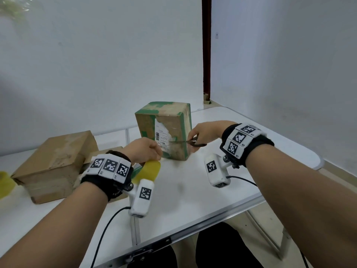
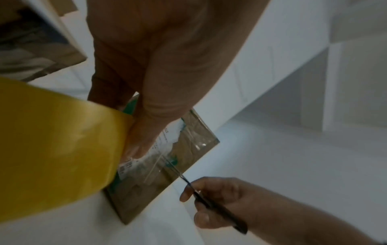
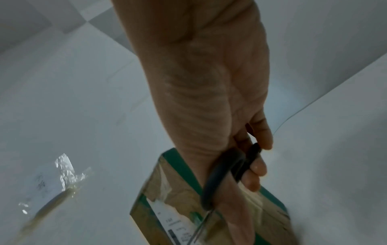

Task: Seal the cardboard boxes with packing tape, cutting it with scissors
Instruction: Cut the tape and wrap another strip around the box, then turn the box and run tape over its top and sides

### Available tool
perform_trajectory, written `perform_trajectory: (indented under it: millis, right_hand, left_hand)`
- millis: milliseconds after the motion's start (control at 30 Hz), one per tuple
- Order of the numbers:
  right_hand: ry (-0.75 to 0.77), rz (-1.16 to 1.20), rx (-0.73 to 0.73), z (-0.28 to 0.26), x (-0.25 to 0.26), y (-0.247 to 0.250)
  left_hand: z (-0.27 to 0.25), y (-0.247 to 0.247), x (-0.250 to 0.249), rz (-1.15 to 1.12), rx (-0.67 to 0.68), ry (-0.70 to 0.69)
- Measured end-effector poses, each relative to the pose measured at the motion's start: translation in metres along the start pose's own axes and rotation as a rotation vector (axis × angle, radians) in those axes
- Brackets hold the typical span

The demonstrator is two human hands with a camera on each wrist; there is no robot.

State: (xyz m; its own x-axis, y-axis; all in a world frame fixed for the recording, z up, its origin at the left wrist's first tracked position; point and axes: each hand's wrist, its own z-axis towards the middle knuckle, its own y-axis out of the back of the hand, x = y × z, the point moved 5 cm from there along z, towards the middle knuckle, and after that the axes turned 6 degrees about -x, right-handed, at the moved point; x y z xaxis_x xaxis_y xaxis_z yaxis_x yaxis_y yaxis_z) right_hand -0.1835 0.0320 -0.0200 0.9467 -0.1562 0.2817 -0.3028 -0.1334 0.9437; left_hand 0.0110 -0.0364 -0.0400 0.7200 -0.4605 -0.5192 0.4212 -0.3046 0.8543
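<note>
A green-edged cardboard box (image 1: 164,130) with a torn white label stands at the table's middle. My left hand (image 1: 154,151) grips a yellow tape roll (image 1: 150,170) at the box's lower left front; the thumb lies by the roll's edge (image 2: 56,149). A clear strip of tape (image 2: 155,164) runs from the roll onto the box face (image 2: 188,149). My right hand (image 1: 193,140) holds black-handled scissors (image 1: 195,143) at the box's right front corner. Their thin blades (image 2: 178,172) point left across the strip and look nearly closed. Fingers sit in the handle loops (image 3: 226,174) over the box (image 3: 167,199).
Two brown cardboard boxes (image 1: 56,161) lie at the left of the white table (image 1: 193,190). Another yellow roll (image 1: 4,184) sits at the far left edge. A crumpled scrap of clear tape (image 3: 64,169) lies on the table. Walls stand close behind and to the right.
</note>
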Motion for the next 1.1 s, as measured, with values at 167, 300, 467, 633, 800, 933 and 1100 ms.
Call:
perform_trajectory:
  millis: [167,300,467,633,800,933,1100]
  right_hand:
    - [-0.116,-0.245,0.147,-0.004,-0.004,-0.014]
    - [-0.341,-0.365,0.141,0.092,-0.115,-0.069]
    - [-0.440,-0.288,0.104,0.193,-0.235,-0.140]
    - [-0.398,-0.339,0.039,0.069,-0.150,-0.082]
    - [-0.307,-0.197,-0.161,0.014,-0.082,-0.035]
    - [-0.247,0.066,-0.602,0.004,-0.062,0.007]
    - [0.162,0.246,-0.967,0.004,-0.013,0.043]
  left_hand:
    - [0.001,-0.027,-0.007,0.322,0.076,-0.086]
    - [0.004,-0.041,-0.001,0.400,0.117,-0.087]
    - [0.002,-0.044,-0.001,0.443,0.126,-0.094]
    - [0.001,-0.043,0.002,0.499,0.128,-0.101]
    - [-0.004,-0.044,-0.003,0.534,0.147,-0.119]
    - [-0.002,-0.032,-0.006,0.551,0.143,-0.126]
    - [0.002,0.046,-0.032,0.244,-0.420,-0.175]
